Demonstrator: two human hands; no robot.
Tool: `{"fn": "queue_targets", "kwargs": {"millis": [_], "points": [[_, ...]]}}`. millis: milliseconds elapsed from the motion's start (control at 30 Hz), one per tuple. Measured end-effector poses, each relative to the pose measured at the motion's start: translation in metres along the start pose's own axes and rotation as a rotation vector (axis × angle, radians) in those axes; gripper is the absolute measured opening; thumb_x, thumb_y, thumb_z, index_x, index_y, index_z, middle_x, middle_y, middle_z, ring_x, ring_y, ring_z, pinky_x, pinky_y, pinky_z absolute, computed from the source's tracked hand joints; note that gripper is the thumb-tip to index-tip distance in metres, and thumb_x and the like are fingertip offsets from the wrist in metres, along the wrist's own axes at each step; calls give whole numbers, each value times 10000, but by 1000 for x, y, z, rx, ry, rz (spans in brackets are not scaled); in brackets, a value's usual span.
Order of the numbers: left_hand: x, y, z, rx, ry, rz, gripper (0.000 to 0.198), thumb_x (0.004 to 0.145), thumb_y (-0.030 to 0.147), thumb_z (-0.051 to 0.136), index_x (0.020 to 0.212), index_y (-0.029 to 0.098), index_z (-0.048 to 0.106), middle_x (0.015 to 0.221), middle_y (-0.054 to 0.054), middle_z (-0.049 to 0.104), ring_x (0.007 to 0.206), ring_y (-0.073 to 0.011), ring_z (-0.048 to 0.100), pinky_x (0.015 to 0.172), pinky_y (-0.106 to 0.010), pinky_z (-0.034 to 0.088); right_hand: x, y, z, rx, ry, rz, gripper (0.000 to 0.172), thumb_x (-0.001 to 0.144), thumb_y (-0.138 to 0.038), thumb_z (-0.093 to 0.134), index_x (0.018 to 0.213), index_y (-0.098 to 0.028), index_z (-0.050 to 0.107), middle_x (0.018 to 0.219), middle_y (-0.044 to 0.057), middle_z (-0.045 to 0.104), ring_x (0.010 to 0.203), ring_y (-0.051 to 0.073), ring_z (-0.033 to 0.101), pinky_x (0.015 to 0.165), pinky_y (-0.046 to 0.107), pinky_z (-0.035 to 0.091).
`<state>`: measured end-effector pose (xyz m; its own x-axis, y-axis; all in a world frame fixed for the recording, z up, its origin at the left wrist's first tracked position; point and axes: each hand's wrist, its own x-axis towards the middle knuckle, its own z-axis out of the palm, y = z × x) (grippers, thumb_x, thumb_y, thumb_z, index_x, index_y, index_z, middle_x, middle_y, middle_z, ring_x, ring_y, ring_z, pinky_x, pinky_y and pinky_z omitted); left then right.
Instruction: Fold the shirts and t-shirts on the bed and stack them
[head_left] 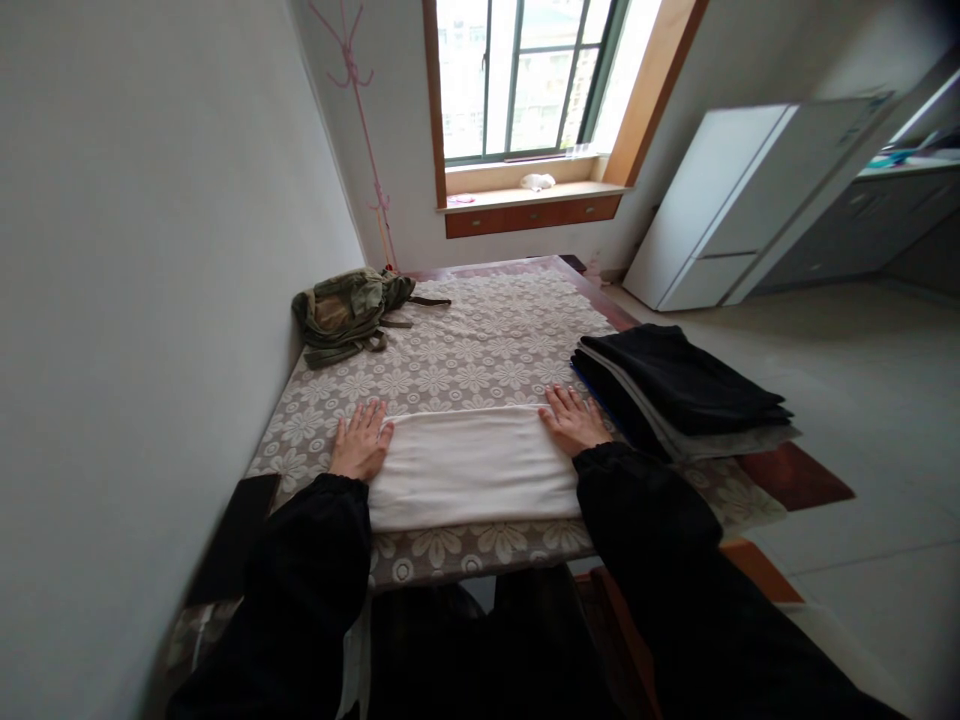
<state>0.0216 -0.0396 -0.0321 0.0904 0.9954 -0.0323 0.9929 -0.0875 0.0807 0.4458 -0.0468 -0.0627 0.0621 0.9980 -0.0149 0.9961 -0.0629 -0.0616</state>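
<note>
A folded white cloth (476,468) lies as a flat rectangle near the front edge of the table, with a few soft creases across it. At its left far corner rests my left hand (363,442), palm down with fingers stretched out. My right hand (574,420) lies flat on its right far corner, fingers spread. Neither hand grips anything. Just beyond my right hand is a stack of folded dark clothes (682,385), black on top with grey layers beneath.
A floral tablecloth (472,377) covers the table. An olive-green backpack (349,310) sits at the back left by the wall. Past the table stand a pink coat rack (362,120), a window (532,80) and a white fridge (739,210). Tiled floor (885,420) lies to the right.
</note>
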Motion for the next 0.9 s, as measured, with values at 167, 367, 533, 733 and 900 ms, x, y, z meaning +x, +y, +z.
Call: {"fn": "queue_targets", "kwargs": {"millis": [167,367,533,733,900], "points": [[2,-4,3,-1,17,-8,632,1058,447,208,1631,194,290,1700,-80,271,1586,-280,193,1278,-572,145,4,7,1,-14,0,11,644,1061,-452,154,1650,-213,261,1723,44,217,1567,270,214,1253,548,204],[3,-8,1,-46,9,10,622,1049,393,231,1622,165,302,1704,-94,260,1592,-300,162,1272,-610,103,11,14,1,-19,41,24,632,1057,-405,199,1629,-168,327,1716,82,241,1569,298,208,1243,483,248],[7,-13,-19,-118,-20,71,554,999,279,357,1528,160,471,1631,-152,409,1529,-363,327,1236,-681,85,10,14,-15,160,10,17,632,1034,-380,266,1599,-117,370,1680,164,309,1570,343,194,1237,588,197],[30,58,-24,-348,29,179,469,900,218,574,1366,223,629,1510,-121,579,1444,-324,467,1264,-584,104,34,-66,-33,469,52,-218,501,915,-314,607,1396,-180,633,1553,145,524,1515,327,345,1262,501,198],[81,142,-4,-694,106,116,307,888,283,648,1165,168,716,1144,-164,768,1157,-299,688,1076,-425,475,81,-167,-22,868,114,-263,378,984,-258,427,1210,-213,726,1195,74,759,1136,198,686,1042,343,510]]}}
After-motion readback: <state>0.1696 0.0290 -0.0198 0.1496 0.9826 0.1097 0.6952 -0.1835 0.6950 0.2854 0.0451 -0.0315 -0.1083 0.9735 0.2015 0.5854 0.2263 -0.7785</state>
